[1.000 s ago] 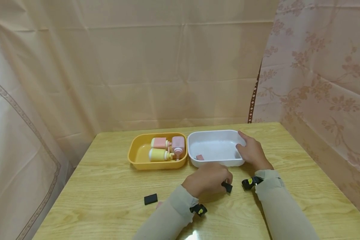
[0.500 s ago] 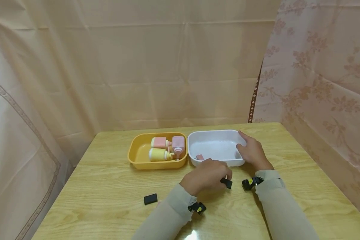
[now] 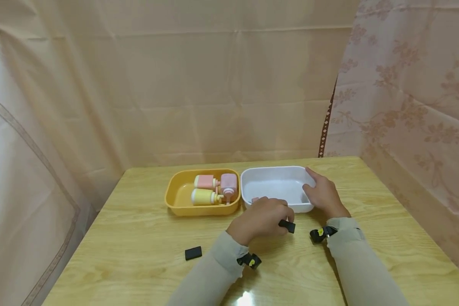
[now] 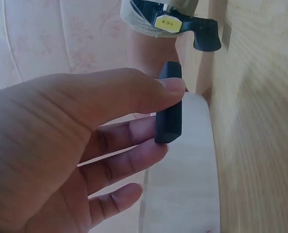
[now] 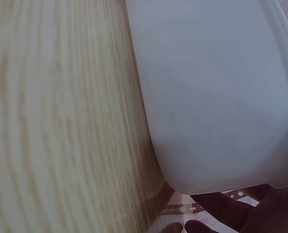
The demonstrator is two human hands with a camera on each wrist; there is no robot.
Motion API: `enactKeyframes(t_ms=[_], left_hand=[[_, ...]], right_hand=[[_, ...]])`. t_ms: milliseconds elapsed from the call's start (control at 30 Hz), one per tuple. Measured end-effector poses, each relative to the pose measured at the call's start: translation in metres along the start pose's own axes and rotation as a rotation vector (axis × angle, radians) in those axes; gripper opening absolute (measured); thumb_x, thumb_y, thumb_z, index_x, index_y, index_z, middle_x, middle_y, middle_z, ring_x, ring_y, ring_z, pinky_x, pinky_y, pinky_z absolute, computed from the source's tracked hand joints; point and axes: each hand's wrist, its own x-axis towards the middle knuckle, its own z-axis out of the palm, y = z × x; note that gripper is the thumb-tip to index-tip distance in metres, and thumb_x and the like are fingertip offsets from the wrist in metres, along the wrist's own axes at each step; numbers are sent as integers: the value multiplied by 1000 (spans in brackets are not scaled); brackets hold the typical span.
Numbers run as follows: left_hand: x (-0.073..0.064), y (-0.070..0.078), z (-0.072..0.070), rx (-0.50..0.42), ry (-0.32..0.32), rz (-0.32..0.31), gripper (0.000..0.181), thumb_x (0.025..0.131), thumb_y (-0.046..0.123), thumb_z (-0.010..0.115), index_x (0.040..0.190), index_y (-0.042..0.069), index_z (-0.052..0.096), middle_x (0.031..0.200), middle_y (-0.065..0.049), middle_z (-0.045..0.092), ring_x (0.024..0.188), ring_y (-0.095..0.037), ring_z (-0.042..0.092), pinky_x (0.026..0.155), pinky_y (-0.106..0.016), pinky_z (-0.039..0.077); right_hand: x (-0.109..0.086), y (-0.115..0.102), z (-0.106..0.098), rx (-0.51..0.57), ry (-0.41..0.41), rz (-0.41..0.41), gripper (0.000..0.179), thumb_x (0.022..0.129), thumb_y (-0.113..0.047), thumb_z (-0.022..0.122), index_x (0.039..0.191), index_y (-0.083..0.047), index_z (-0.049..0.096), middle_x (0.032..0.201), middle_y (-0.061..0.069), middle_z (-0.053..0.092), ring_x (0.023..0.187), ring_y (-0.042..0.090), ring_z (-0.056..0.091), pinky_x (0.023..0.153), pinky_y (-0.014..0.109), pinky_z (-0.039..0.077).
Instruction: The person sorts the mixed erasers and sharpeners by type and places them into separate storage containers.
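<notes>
My left hand (image 3: pixel 262 219) pinches a small black rectangular block (image 3: pixel 287 225) between thumb and fingers, just in front of the white basin (image 3: pixel 277 169). In the left wrist view the thumb presses one face of the block (image 4: pixel 169 116), while the other fingertips lie behind it. My right hand (image 3: pixel 325 195) grips the right end of the white basin, its thumb over the rim. Inside that basin a small pink piece (image 3: pixel 255 199) shows at the front left, partly covered by my left hand. A second black block (image 3: pixel 193 253) lies on the table, left of my left sleeve.
Left of the white basin, nearly against it, stands a yellow basin (image 3: pixel 176 209) with a pink, a yellow and a mauve pump bottle (image 3: pixel 228 182) lying inside. The wooden table (image 3: pixel 137 238) ends at curtains (image 3: pixel 222 106) behind and on the right.
My left hand has risen slightly toward the white basin with the black block. A pink piece beside my left sleeve is now hidden. My right hand keeps its hold on the basin.
</notes>
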Motion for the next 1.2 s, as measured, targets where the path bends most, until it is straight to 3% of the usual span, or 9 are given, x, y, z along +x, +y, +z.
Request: enactKeyframes(t_ms=[167,533,767,1200], left_hand=[[2,-4,-5,31,29,-6,15,86,31,84,100,32,78,92,18,65,78,0,56,72,-23,47],[6,-18,-24,91,19,-7,16,89,33,82,103,27,77,95,14,66,76,-3,57,70,-24,48],[6,-27,-27,117,24,-19,15,90,33,80,103,26,77,95,13,68,74,-4,57,71,-26,47],[11,-32,-30,208,55,-40,22,91,40,80,109,26,77,99,10,71,79,-6,60,73,-29,47]], right_hand=[[1,4,-1,5,18,-19,69,103,-25,49,166,-19,23,166,26,29,148,49,36,112,64,41],[-4,1,0,7,32,-42,69,101,-23,50,165,-18,26,162,27,35,144,47,42,108,62,46],[-3,0,-1,19,24,-43,69,101,-22,51,165,-18,26,164,26,33,143,46,43,112,63,42],[0,4,1,30,23,-23,69,102,-23,50,166,-20,24,166,23,31,144,44,42,115,65,36]])
